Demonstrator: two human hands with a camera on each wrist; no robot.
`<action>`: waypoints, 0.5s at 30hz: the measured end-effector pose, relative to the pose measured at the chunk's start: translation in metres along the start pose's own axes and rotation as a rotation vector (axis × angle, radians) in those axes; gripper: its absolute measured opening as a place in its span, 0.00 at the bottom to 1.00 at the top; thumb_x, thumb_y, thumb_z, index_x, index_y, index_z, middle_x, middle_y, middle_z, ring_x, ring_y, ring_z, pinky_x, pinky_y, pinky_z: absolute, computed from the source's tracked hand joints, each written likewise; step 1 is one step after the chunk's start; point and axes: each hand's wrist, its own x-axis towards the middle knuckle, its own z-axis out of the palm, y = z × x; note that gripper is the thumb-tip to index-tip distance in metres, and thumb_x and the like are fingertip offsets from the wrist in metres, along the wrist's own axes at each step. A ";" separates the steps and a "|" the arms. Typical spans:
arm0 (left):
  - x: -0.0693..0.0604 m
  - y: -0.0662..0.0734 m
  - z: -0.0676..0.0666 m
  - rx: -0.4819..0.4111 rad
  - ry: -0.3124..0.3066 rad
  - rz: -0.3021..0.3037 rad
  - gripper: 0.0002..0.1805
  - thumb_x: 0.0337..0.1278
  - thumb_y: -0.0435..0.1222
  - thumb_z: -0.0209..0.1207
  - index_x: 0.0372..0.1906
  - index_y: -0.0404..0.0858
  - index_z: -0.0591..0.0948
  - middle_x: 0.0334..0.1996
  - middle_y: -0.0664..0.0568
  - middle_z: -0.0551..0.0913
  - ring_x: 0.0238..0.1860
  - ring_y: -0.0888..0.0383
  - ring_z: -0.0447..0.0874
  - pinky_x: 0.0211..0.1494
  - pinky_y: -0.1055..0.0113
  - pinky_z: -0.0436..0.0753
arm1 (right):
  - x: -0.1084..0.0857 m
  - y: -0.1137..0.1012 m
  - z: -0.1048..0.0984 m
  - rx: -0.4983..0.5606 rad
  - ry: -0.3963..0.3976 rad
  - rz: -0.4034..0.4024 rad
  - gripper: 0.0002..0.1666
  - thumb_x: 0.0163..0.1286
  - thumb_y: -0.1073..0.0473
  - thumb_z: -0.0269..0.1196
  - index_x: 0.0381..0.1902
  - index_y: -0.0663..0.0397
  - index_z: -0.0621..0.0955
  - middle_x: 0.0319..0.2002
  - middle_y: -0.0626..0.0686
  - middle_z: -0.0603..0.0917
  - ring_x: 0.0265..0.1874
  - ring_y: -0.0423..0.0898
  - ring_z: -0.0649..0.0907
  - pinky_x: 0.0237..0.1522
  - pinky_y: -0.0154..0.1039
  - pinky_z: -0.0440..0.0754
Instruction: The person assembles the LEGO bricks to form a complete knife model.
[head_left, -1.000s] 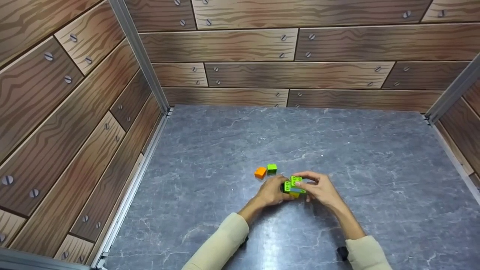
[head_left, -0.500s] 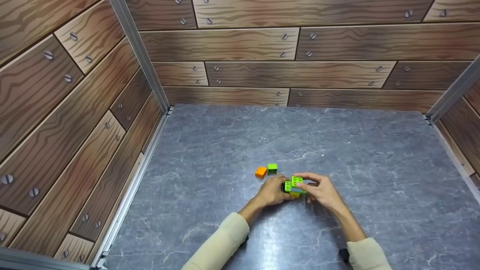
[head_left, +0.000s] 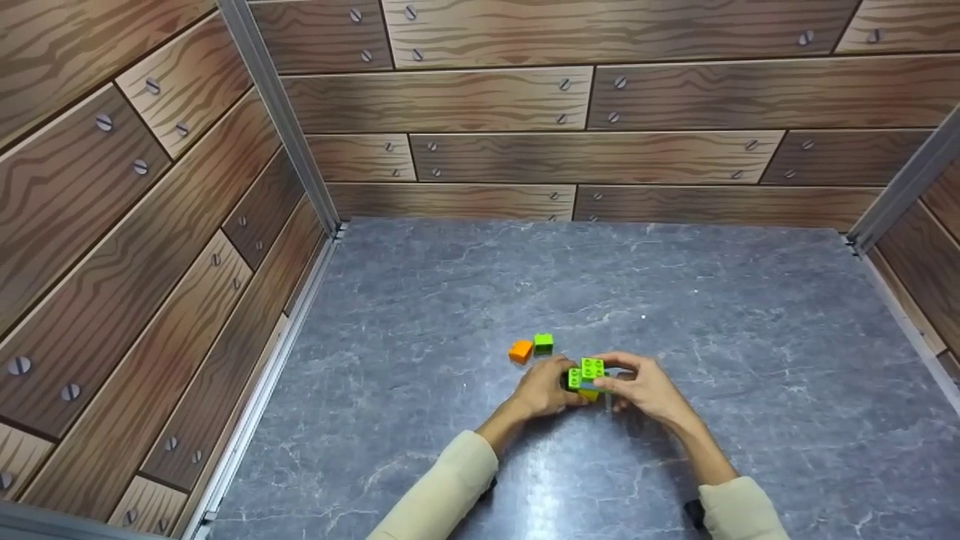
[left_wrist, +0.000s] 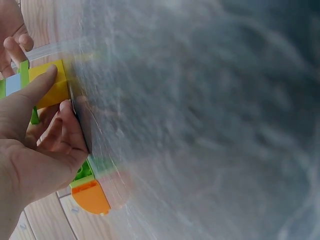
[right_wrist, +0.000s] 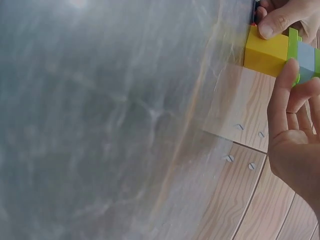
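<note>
A small stack of toy building bricks stands on the tabletop between my two hands. Its top is a bright green studded brick (head_left: pixel 592 366). Under that come a light blue brick (right_wrist: pixel 306 59), a wider green plate (right_wrist: pixel 292 45) and a yellow brick (left_wrist: pixel 54 85) at the bottom. My left hand (head_left: pixel 541 386) grips the stack low down, its thumb flat along the yellow brick. From the other side my right hand (head_left: pixel 641 386) holds the upper bricks between thumb and fingers. In the right wrist view a fingertip of it touches the green plate's edge.
Just beyond my left hand lie a loose orange rounded brick (head_left: pixel 520 351) and a loose green brick (head_left: pixel 543 345), close together. The grey marbled tabletop (head_left: pixel 420 300) is bounded by wood-patterned walls (head_left: pixel 450 157) behind and at both sides.
My right thumb has slid from the top brick's studs down to its near side. Both hands stay at the stack, and the head view has tilted slightly. The loose bricks lie unmoved.
</note>
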 end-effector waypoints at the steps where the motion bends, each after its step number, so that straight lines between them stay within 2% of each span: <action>1: 0.000 0.000 0.000 0.003 0.002 0.001 0.27 0.52 0.43 0.78 0.56 0.38 0.86 0.48 0.53 0.85 0.50 0.59 0.83 0.60 0.66 0.79 | 0.000 -0.001 0.000 -0.005 -0.005 0.002 0.28 0.69 0.58 0.72 0.63 0.67 0.80 0.51 0.65 0.86 0.24 0.54 0.85 0.26 0.49 0.87; 8: 0.001 0.000 0.000 0.011 0.022 0.012 0.26 0.51 0.42 0.78 0.55 0.37 0.86 0.47 0.52 0.86 0.49 0.59 0.83 0.59 0.67 0.79 | 0.002 0.001 0.001 -0.071 -0.004 -0.027 0.29 0.67 0.59 0.73 0.62 0.64 0.81 0.54 0.66 0.85 0.22 0.53 0.84 0.23 0.47 0.85; 11: 0.001 0.000 0.001 0.009 0.020 0.014 0.26 0.51 0.42 0.78 0.55 0.37 0.86 0.46 0.52 0.86 0.48 0.59 0.83 0.57 0.68 0.79 | 0.002 0.004 0.003 -0.114 0.014 -0.018 0.28 0.65 0.59 0.74 0.62 0.61 0.82 0.56 0.66 0.84 0.22 0.54 0.84 0.21 0.46 0.85; 15: -0.001 0.000 0.000 0.011 0.023 0.012 0.27 0.51 0.43 0.78 0.55 0.38 0.86 0.47 0.53 0.86 0.49 0.59 0.82 0.59 0.67 0.78 | 0.003 0.007 0.005 -0.118 0.037 -0.009 0.28 0.65 0.60 0.75 0.61 0.61 0.82 0.57 0.66 0.84 0.22 0.55 0.83 0.20 0.45 0.84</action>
